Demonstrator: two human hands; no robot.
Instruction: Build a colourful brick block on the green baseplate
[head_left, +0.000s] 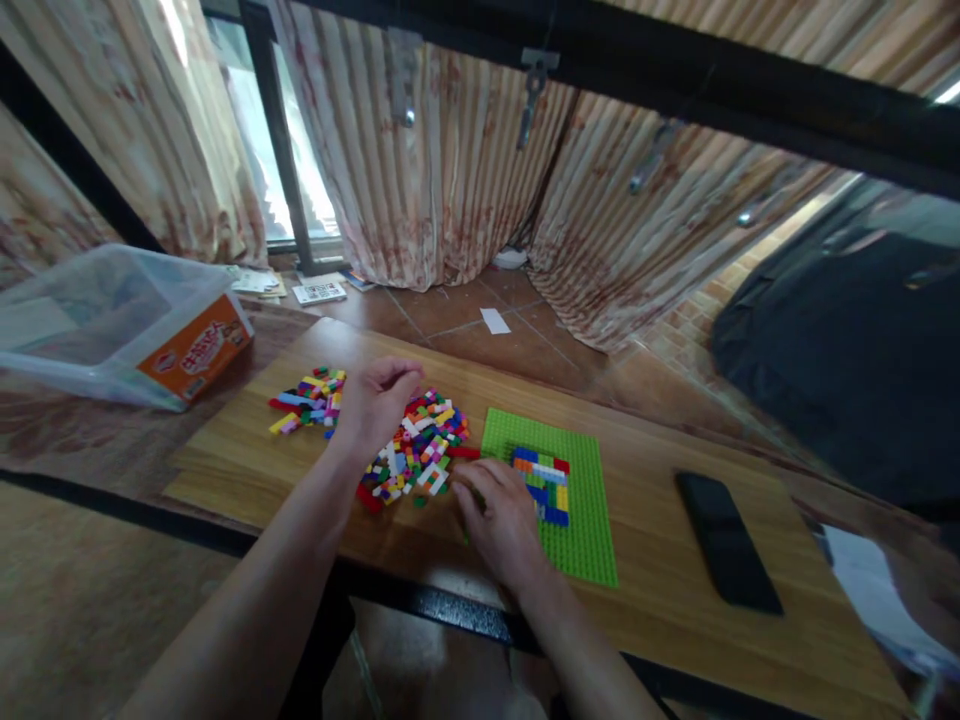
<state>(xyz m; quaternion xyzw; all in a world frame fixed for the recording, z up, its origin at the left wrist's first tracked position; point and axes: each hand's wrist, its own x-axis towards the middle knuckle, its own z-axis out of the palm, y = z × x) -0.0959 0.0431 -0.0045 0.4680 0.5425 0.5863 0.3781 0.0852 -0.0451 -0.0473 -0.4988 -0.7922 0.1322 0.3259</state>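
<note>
My left hand [377, 398] is over the pile of small toy bricks [431, 435], its fingers bent and pressed together. Whatever they hold, if anything, is too small to name. Between that pile and the green baseplate [589, 530], my right hand [499, 515] has its thumb and fingers curled inward; what is inside them is hidden. The right hand covers the plate's left edge. On the plate stands a built block of bricks [551, 490] in blue, white, yellow, red and orange, partly behind the right fingers. A long red brick [463, 453] lies near the right fingertips.
A smaller cluster of bricks [304, 405] lies left of my left hand. A black phone [727, 540] rests on the wooden board [652, 610] at right. A clear plastic bin [112, 345] with an orange label stands at far left. White paper [874, 590] is at the right edge.
</note>
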